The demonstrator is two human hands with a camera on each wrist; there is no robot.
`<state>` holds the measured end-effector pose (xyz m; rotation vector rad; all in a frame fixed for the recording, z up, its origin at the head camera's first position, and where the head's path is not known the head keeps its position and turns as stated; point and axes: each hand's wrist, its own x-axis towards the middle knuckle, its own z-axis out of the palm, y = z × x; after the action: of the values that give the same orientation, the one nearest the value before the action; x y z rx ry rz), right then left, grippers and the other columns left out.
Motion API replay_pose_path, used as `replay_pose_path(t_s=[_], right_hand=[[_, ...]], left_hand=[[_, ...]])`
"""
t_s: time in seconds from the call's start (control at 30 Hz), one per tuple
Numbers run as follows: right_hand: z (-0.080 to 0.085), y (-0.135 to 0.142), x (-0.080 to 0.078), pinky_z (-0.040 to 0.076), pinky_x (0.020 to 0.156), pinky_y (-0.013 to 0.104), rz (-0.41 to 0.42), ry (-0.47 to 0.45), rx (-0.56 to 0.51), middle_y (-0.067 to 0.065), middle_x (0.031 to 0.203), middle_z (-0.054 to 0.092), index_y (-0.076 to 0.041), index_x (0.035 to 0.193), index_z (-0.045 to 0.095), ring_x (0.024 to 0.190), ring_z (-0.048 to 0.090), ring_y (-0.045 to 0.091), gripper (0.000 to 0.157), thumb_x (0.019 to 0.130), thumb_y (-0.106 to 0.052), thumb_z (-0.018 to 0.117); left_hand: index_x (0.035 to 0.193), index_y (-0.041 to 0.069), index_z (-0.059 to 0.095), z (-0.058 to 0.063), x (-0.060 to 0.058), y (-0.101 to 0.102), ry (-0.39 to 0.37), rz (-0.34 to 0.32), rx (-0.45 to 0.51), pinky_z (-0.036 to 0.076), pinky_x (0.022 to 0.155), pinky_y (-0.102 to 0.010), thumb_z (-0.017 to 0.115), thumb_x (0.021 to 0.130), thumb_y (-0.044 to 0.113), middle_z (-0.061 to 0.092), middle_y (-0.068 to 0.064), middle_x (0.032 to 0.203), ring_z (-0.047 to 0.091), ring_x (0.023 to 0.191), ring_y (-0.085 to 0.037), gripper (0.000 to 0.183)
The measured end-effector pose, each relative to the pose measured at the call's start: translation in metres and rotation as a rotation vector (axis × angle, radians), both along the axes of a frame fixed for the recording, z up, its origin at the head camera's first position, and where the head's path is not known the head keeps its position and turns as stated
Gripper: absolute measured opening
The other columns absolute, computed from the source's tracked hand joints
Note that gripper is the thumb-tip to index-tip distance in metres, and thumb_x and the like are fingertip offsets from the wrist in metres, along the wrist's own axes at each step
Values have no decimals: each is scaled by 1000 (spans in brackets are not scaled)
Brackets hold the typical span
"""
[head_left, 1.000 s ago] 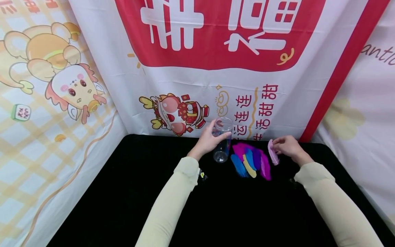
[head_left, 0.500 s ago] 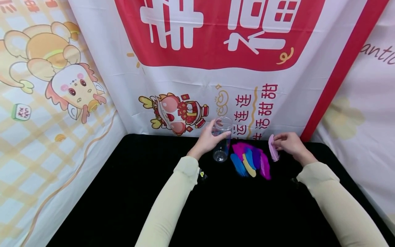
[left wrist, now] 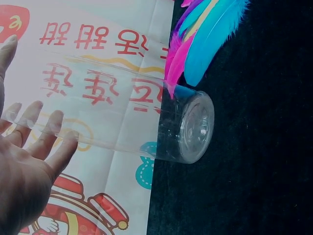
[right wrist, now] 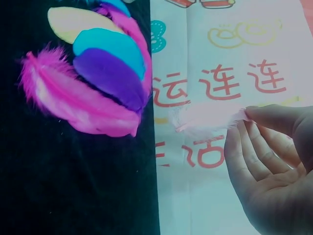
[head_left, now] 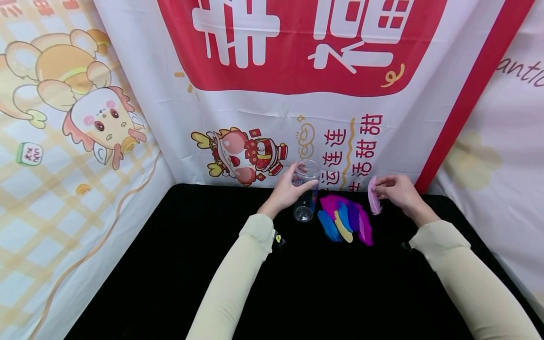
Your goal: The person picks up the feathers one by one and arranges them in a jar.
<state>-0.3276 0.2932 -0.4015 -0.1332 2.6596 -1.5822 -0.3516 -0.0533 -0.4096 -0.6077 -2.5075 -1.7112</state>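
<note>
My left hand (head_left: 289,190) grips a tall clear plastic cup (head_left: 304,211) round its upper part, thumb and fingers on either side. In the left wrist view the fingers wrap the wall of the see-through cup (left wrist: 171,122), whose round base faces the black cloth. Between thumb and fingertips, my right hand (head_left: 399,191) pinches a pale pink feather (head_left: 373,196) by one end; it hangs down, right of the cup. The right wrist view shows this feather (right wrist: 210,117) washed out by light. Several feathers (head_left: 346,219) in magenta, blue, purple and cream lie fanned between the two hands.
A black cloth-covered table (head_left: 272,293) stretches toward me. Right behind it hangs a white and red printed backdrop (head_left: 255,113), with a checked cartoon cloth (head_left: 76,141) along the left side and a pale cloth (head_left: 501,165) on the right.
My right hand has lifted slightly away from me with the pale pink feather, raising it from beside the pile. The left hand keeps its grip on the cup, nearly still.
</note>
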Motion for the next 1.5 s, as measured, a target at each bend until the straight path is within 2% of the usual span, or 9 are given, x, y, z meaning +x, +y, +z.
replay_pose_path(t_s=[0.2, 0.4, 0.63, 0.83, 1.0, 1.17, 1.5], right_hand=[[5, -4, 1, 59, 73, 24, -22, 17, -20, 13, 104, 73, 15, 122, 61, 81, 70, 8, 33, 100, -10, 67], [10, -6, 1, 60, 75, 25, -43, 0, -60, 4, 98, 74, 14, 122, 61, 81, 70, 8, 35, 99, -12, 69], [17, -9, 4, 60, 75, 24, -43, 10, -113, -2, 94, 73, 15, 123, 58, 81, 70, 8, 38, 99, -12, 69], [24, -12, 5, 60, 78, 26, -38, 2, -165, -7, 90, 73, 15, 123, 58, 81, 71, 8, 38, 99, -11, 69], [28, -16, 5, 60, 82, 32, -32, 12, -185, -6, 90, 73, 16, 121, 59, 80, 72, 8, 36, 98, -10, 70], [33, -19, 3, 60, 78, 26, -27, 15, -193, -7, 90, 74, 15, 122, 59, 80, 72, 9, 37, 98, -11, 70], [45, -28, 1, 59, 80, 26, -22, 12, -192, -7, 91, 75, 14, 124, 59, 81, 72, 10, 40, 99, -16, 69]], left_hand=[[148, 19, 46, 0, -2, 0, 0, -9, 1, 50, 102, -45, 76, 92, 46, 58, -8, 137, 59, 121, -24, 69], [150, 15, 44, 0, -3, -1, -2, -22, 4, 50, 103, -47, 75, 93, 46, 56, -13, 141, 58, 122, -26, 72], [151, 14, 44, -1, -2, -1, -12, -25, 1, 51, 101, -46, 75, 93, 47, 58, -6, 136, 58, 121, -26, 73], [151, 16, 44, 1, -2, -1, -14, -22, 2, 49, 104, -46, 75, 93, 46, 57, -6, 137, 58, 123, -26, 72], [150, 16, 44, 1, -2, -1, -16, -30, 11, 47, 107, -47, 75, 93, 44, 55, -12, 141, 57, 125, -29, 71], [150, 19, 44, 0, -2, -2, -20, -30, 12, 47, 108, -46, 75, 93, 45, 55, -12, 142, 56, 126, -28, 70], [150, 19, 44, 0, -2, -3, -25, -47, 27, 47, 107, -46, 75, 93, 46, 53, -13, 143, 57, 126, -27, 70]])
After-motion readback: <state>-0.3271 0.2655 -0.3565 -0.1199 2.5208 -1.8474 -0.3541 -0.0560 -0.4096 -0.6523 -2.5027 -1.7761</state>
